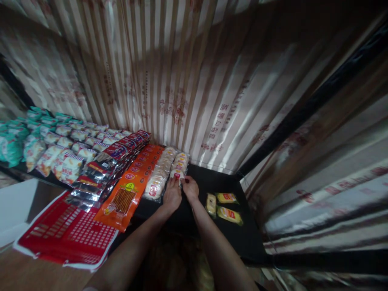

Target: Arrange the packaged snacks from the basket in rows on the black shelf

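A round pale pastry in clear wrap with a red label (176, 174) lies at the near end of a row on the black shelf. My left hand (172, 196) has its fingers closed on the pastry's near left side. On the other side, my right hand (191, 189) pinches the wrapper's right edge. More wrapped pastries of the same kind (181, 158) line up behind it. Directly to the left runs another row of round wrapped pastries (158, 178). My fingertips partly hide the held pastry.
Three yellow-wrapped cakes (229, 214) lie on the black shelf (209, 178) at right. Leftward are orange snack packs (133, 184), dark shiny packs (104, 165) and several rows of white bags (68, 165). A red basket (69, 230) stands below. Printed curtain (182, 81) hangs behind; a dark post (291, 117) slants at right.
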A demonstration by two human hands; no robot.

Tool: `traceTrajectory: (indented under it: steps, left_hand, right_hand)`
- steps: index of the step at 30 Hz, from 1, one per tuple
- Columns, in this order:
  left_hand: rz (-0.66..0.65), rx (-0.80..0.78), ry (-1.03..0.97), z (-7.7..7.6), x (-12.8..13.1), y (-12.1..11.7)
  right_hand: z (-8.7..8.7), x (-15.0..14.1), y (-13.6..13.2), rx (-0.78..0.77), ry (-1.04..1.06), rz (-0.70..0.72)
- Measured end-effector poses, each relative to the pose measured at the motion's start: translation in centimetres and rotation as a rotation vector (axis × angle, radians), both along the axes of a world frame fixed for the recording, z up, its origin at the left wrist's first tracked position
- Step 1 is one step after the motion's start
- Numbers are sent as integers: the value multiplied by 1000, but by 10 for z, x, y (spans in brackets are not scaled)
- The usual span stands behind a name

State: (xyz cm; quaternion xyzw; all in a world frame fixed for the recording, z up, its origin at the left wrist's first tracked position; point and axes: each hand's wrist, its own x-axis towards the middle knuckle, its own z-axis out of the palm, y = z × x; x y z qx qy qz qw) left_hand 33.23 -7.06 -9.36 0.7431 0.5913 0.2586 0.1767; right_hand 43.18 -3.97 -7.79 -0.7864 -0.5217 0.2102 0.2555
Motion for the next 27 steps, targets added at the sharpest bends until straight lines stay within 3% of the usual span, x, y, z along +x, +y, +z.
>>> traceTrajectory:
  steps: [16, 23, 27]
  left_hand:
    - [-4, 36, 16, 5, 6, 23]
    - [-23, 112, 10, -5, 6, 26]
    - [-48, 111, 18, -4, 2, 23]
  right_hand:
    - [-4, 0, 18, 29, 43, -30]
    - [-16, -2, 21, 111, 82, -42]
    - [-18, -4, 14, 239, 161, -84]
